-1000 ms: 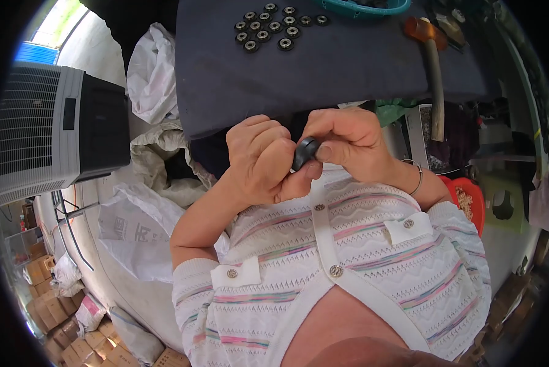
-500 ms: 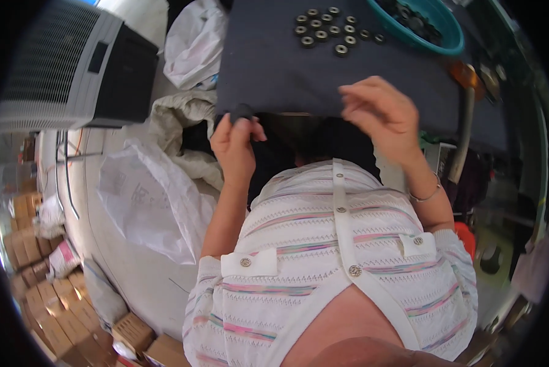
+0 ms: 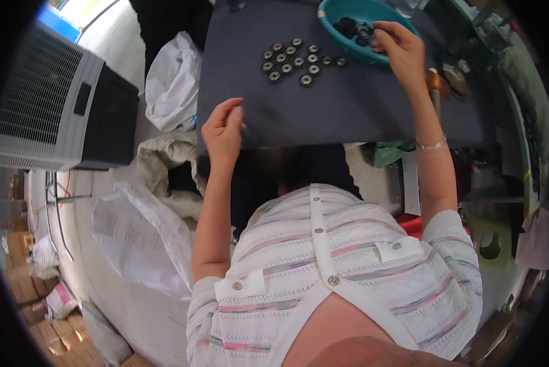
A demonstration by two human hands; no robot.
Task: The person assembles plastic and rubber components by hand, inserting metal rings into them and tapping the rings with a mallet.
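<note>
So half a second earlier the left hand point(image 3: 223, 130) was pinching a black piece down by the table edge, and by this frame I couldn't see anything in it. Its fingers hung loosely parted over the near left corner of the dark table point(image 3: 348, 116), with the palm hidden. There was a dark smudge point(image 3: 272, 110) on the cloth just beside it, but it was too blurry to say whether that was the piece on the move or only a shadow. The right hand point(image 3: 404, 56) had changed more: it went from mid-air above the near edge up to the teal basin point(image 3: 351, 49), where the thumb and finger were bent right at a black wheel point(image 3: 365, 33). The tips looked to be touching it, though honestly I couldn't tell if they'd got a proper hold. That wheel was inside the basin with other dark bits around it. The small wheels point(image 3: 298, 62) sat bunched on the cloth left of the basin, not touched by either hand. My read is that one piece had been let go and the work had moved on to fetching another.
</note>
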